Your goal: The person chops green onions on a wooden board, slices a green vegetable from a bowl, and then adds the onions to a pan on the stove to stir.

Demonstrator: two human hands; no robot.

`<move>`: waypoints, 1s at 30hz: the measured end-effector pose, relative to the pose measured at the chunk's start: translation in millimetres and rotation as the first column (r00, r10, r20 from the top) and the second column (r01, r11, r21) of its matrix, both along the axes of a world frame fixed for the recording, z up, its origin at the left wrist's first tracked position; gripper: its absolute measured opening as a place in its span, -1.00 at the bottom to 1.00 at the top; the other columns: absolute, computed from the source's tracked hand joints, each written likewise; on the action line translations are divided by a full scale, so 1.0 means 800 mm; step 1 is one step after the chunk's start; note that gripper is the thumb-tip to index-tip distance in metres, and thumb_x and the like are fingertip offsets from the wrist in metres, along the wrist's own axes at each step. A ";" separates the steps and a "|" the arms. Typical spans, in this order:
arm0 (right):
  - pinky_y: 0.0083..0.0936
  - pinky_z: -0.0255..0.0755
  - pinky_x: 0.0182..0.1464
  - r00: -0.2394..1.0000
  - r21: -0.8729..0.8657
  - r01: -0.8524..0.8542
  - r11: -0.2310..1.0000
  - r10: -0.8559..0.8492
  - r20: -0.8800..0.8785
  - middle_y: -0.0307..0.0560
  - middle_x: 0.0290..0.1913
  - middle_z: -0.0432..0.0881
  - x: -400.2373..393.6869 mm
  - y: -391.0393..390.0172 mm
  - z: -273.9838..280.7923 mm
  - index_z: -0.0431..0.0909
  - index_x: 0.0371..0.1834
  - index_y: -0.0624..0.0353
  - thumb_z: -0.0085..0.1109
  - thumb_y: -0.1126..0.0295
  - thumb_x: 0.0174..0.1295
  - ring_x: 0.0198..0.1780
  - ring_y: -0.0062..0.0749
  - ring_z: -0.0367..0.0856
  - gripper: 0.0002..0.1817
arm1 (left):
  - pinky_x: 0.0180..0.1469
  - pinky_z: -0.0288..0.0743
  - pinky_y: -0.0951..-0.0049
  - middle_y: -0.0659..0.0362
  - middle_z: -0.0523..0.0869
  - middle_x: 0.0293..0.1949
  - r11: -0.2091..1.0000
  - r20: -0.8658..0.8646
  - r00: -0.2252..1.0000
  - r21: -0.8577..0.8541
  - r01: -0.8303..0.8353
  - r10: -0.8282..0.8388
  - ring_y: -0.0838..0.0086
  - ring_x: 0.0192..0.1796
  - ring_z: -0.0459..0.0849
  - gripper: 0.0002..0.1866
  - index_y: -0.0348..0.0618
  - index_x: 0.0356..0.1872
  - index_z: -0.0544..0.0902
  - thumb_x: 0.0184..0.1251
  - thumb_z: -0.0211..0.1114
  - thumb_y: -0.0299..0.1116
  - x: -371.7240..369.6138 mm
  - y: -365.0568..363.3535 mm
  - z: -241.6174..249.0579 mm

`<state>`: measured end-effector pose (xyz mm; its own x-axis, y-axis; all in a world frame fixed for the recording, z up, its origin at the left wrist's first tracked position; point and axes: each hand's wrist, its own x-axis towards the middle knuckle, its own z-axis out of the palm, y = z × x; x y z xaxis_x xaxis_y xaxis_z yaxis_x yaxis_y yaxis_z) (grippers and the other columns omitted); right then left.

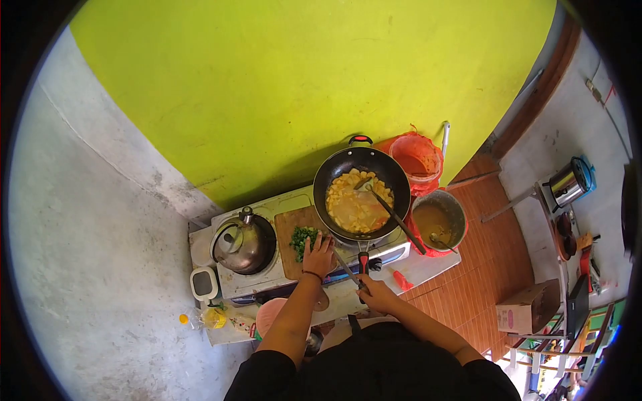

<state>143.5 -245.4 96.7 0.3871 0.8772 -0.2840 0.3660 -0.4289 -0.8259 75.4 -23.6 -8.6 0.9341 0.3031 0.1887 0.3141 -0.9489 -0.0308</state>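
My left hand (318, 257) rests on the right part of a wooden cutting board (289, 230), its fingers stretched out and a little apart. Beside and partly under its fingertips lies a small heap of chopped green vegetables (301, 242). In my right hand (379, 295) is the dark handle of a knife; the knife's blade (345, 266) points up and left toward the board's right edge. Just beyond my hands, a black wok (324, 175) sits on the stove, holding yellow chunks in a pale sauce. A spatula (394, 215) leans in it, its handle over the near-right rim.
A metal kettle (242, 246) occupies the stove's left side. Right of the wok are a red-lined bucket (421, 175) and a pot (459, 215) with brownish liquid and a ladle. A bottle with yellow liquid (212, 317) is at lower left. A cardboard box (518, 314) stands at right.
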 end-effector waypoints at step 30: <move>-0.32 0.47 -0.26 0.994 0.107 0.063 0.992 -0.073 0.087 0.05 -0.45 0.58 0.007 0.092 -0.039 0.28 0.15 0.26 0.13 0.36 0.18 -0.37 -0.08 0.61 -0.52 | -0.29 0.51 0.48 0.10 0.72 -0.35 0.253 0.151 0.605 -0.964 -0.085 0.781 0.45 -0.33 0.67 -0.73 -0.22 -0.11 0.67 0.33 0.22 -0.26 -0.045 -0.061 0.083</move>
